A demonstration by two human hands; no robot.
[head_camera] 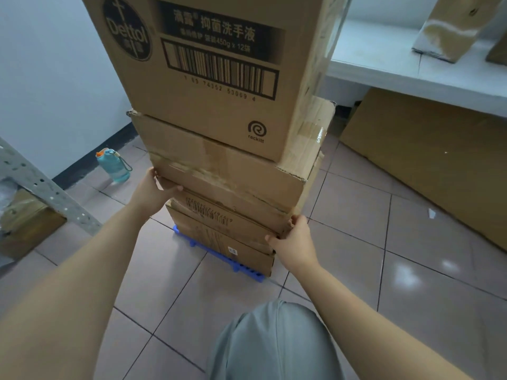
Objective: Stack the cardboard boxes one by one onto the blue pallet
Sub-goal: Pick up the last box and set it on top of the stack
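A stack of cardboard boxes stood on the blue pallet, which rested on the tiled floor and showed only at its near edge beneath the lowest box. The bottom box carried a small label and printed markings; above it sat a box with a barcode on its near face. The third box, worn and taped, overhung the two below. The top box, printed with a Dettol logo, a large barcode and a reckitt mark, sat on the third box and reached past the upper frame edge. The left hand gripped the lower left corner of the third box, fingers curled under its edge. The right hand gripped the lower right corner of the same box, thumb on the near face. A blue water bottle stood on the floor near the wall, left of the stack. A perforated metal strut slanted at the left. A white desk at upper right carried another box, and a flat cardboard sheet leaned beneath it.
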